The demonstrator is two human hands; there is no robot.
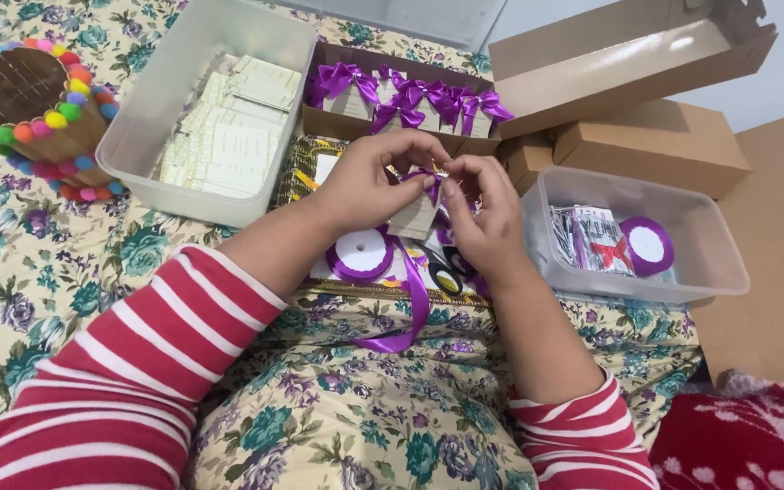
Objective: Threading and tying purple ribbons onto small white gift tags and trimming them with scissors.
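Head view: my left hand [369,181] and right hand [483,204] pinch a light, floppy purple ribbon [430,178] on a stiff little card [415,218], held best by its edges.

Home setting, someone sitting on the floor or a bed doing craft packing. A floral cloth [38,272] is covering the surface and the lap. Clear plastic tubs [151,109] of printed cards and ribbon spools [360,254] are lying around. A cardboard box [392,122] is holding bow-tied favours, with more brown boxes [655,141] stacking up behind. A pom-pom trimmed basket [24,91] is sitting at the left.
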